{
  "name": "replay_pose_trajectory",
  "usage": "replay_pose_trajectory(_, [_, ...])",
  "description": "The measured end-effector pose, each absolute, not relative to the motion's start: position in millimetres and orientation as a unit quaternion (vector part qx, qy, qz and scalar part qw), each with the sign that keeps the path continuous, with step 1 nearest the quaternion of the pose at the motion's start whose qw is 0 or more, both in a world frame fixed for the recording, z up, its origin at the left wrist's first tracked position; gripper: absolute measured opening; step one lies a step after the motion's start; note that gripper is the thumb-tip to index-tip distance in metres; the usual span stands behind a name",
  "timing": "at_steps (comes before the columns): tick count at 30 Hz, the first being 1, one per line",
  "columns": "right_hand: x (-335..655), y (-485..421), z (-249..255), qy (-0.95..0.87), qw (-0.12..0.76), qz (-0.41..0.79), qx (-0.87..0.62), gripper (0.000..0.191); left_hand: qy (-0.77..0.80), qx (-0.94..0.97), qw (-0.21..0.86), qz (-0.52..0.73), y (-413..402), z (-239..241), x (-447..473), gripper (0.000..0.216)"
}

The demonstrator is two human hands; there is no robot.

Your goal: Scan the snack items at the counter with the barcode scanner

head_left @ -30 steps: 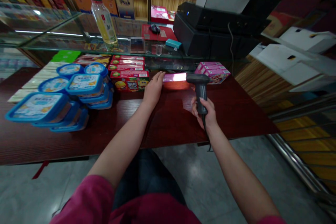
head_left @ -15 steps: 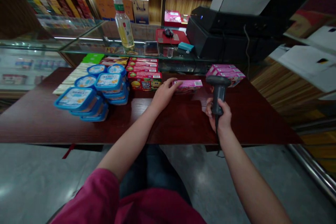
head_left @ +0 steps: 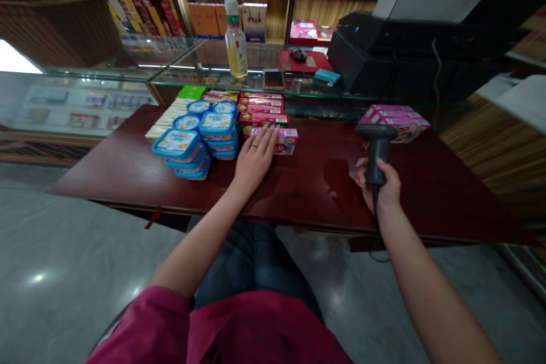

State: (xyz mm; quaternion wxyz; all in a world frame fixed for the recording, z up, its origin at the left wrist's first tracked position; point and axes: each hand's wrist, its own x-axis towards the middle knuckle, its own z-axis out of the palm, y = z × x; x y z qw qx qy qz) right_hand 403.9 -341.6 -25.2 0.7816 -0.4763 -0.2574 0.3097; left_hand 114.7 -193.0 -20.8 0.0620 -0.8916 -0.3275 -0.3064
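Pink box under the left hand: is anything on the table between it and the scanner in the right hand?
Nothing visible does. Only bare table lies between the pink box and the scanner held by the right hand. The left hand lies flat over the box's left part; its right end is uncovered.

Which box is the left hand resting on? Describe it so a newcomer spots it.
On the dark red table, look just right of the stacked blue tubs, in front of the rows of red boxes. A single pink box lies there under the left hand. The other pink boxes are stacked far right, beyond the scanner.
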Motion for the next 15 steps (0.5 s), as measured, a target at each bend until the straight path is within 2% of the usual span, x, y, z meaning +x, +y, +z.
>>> replay_pose_trajectory(4, [409.6,-342.3,-24.0,-0.229,0.782,0.32,-0.483,0.026,-0.315,-0.909,0.048,-0.27,-185.8,-23.0,126.3,0.057])
replay_pose_trajectory(9, [413.8,-341.6,-23.1,-0.174,0.792,0.318,-0.491,0.018,-0.373,-0.878,0.042,-0.297,-170.7,-29.0,118.9,0.051])
replay_pose_trajectory(15, [416.2,-339.7,-17.2,-0.146,0.787,0.337,-0.496,0.019,-0.392,-0.867,0.02,-0.308,-169.1,-29.6,116.1,0.051])
